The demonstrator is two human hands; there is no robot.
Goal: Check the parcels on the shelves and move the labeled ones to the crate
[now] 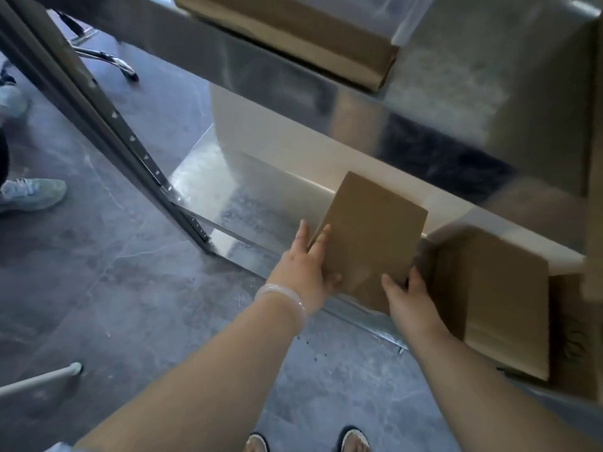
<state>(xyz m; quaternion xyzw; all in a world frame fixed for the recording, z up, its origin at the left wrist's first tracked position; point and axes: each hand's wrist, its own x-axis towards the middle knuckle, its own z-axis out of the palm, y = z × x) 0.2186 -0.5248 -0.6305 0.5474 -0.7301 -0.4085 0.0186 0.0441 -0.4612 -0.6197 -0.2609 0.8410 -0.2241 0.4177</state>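
Note:
A plain brown cardboard parcel is tilted over the front edge of the lowest metal shelf. My left hand grips its left side, fingers spread along the edge. My right hand holds its near right corner. The face turned toward me shows no label. A larger brown parcel stands on the same shelf just to the right, touching or nearly touching the held one. No crate is in view.
Another flat cardboard box lies on the shelf above. A perforated dark shelf upright slants down at the left. Another person's shoe and a chair base are on the grey floor. A white tube lies lower left.

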